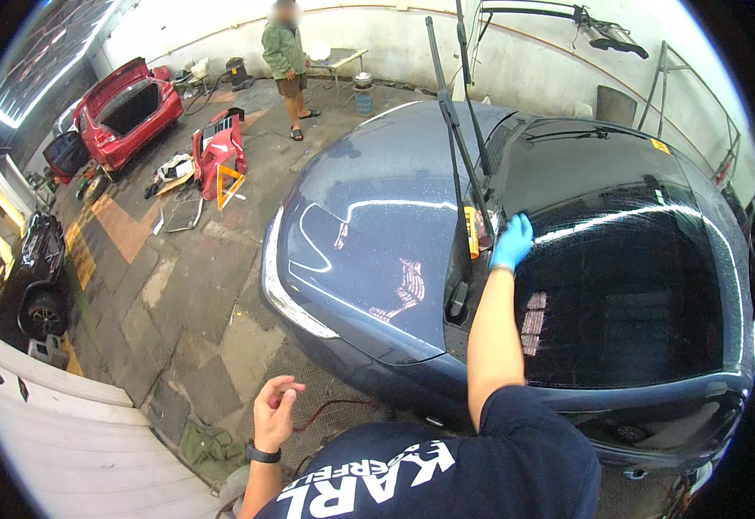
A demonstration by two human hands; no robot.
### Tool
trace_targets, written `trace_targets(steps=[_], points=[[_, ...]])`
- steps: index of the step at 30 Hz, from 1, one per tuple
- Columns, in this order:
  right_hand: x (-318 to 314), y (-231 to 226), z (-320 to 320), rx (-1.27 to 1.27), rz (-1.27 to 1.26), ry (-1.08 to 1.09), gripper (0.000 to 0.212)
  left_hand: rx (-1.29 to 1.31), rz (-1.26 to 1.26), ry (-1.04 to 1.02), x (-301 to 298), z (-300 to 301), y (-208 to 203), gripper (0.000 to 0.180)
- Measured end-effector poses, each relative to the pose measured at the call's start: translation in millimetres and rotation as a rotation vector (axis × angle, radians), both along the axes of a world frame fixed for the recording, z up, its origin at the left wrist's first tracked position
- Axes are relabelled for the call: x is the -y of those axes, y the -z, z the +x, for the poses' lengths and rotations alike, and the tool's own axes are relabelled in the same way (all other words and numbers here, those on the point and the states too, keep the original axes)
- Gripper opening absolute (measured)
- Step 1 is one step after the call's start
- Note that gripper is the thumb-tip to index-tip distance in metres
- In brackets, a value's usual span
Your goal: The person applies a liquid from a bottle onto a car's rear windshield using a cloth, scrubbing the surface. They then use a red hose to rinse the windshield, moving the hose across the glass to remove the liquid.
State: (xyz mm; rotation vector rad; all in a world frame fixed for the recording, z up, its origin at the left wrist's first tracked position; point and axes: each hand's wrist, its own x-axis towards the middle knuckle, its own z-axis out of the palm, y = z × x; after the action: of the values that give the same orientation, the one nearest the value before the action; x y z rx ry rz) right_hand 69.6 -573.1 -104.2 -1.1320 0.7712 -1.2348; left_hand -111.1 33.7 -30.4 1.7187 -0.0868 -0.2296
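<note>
My right hand, in a blue glove, presses against the lower edge of the windshield of a dark blue car. Its fingers are bunched together, and whatever they may hold is hidden. Just left of it, an orange and yellow container lies at the base of the glass, close to the raised wiper arms. Bare and empty, my left hand hangs in the air beside the car, its fingers loosely curled and the thumb apart. Water drops and streaks of light show on the hood and glass.
A person in a green jacket stands beyond the hood near a small table. A red car with its trunk raised, a red bumper and an orange warning triangle are at the far left. A white panel stands near left.
</note>
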Motion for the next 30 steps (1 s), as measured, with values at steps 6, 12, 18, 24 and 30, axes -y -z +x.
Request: trace_targets(steps=[6,12,18,24,30], points=[[-148,-12,-113,0.058,-0.123,-0.438,0.017,-0.077,-0.331,0.39,63,37,-62,0.031],[-261,-52,-228,-0.355,-0.09,-1.464,0.041,0.001,-0.387,0.756,158,41,-91,0.035],[-236,-74,-283,-0.388,-0.641,-1.153,0.051,0.229,-0.42,0.982,257,-3,-121,0.032],[-149,-152,-340,-0.412,-1.036,-0.683,0.035,0.375,-0.457,1.102,329,-81,-174,0.03],[-4,-247,-412,-0.66,-1.487,-0.129,0.024,1.172,-0.357,0.808,445,-175,-219,0.043]])
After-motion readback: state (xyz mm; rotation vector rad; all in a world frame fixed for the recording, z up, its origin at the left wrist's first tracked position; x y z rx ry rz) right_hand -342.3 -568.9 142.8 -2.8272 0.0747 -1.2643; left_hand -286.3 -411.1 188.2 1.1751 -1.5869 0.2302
